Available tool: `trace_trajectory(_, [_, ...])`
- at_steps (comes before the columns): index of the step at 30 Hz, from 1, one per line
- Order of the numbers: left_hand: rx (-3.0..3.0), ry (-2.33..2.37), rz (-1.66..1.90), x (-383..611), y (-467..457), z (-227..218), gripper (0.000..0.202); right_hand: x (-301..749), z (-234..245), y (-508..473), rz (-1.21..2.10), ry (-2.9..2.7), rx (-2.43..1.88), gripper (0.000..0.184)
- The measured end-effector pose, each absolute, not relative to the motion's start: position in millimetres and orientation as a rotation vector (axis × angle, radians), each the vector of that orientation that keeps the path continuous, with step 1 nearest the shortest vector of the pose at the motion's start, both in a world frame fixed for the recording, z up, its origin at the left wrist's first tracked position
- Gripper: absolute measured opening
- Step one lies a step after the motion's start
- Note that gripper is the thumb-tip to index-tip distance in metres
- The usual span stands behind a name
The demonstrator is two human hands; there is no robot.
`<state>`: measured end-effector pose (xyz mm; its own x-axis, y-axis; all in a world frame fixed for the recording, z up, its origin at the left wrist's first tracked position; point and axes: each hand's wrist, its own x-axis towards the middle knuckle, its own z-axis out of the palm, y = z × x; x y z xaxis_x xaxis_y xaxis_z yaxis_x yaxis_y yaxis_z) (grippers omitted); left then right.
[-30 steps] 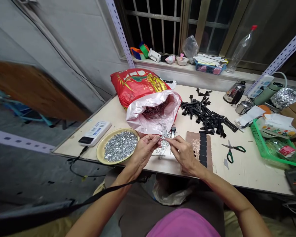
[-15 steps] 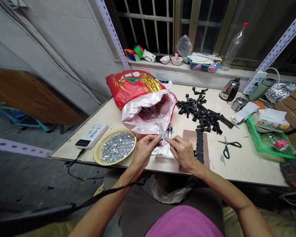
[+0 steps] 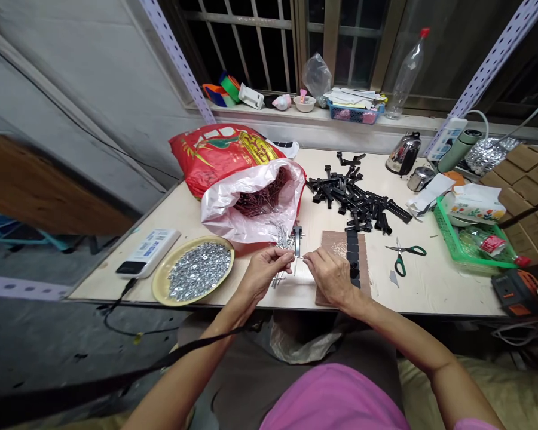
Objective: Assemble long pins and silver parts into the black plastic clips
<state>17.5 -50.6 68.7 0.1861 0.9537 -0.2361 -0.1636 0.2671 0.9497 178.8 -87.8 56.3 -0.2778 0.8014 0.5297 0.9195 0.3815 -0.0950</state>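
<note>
My left hand (image 3: 263, 273) and my right hand (image 3: 330, 276) meet over the near edge of the table (image 3: 430, 292), fingertips pinched together on a thin metal screw (image 3: 298, 257). Just beyond the fingers lies a small heap of loose screws (image 3: 283, 242) and one black plastic part (image 3: 298, 236). A yellow plate (image 3: 161, 286) of silver nuts sits to the left of my left hand. An open plastic bag (image 3: 233, 215) of dark screws lies behind the heap.
A pile of black plastic parts (image 3: 356, 200) lies at the middle back. A brown board (image 3: 332, 242) with black pads is by my right hand, green-handled scissors (image 3: 403, 254) to its right. A green basket (image 3: 448, 239), a kettle (image 3: 403, 154), a power strip (image 3: 147, 252).
My head has turned, so the whole scene shifts left in view. My hands stay pinched together at the same spot by the screw heap.
</note>
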Motion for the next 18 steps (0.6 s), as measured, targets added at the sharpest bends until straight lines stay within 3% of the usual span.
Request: trace_trajectory(18, [0.973, 1.073, 0.971, 39.6, -53.4, 64.8, 0.042, 190.4, 52.4, -93.1, -0.210, -2.163, -1.536, 0.028])
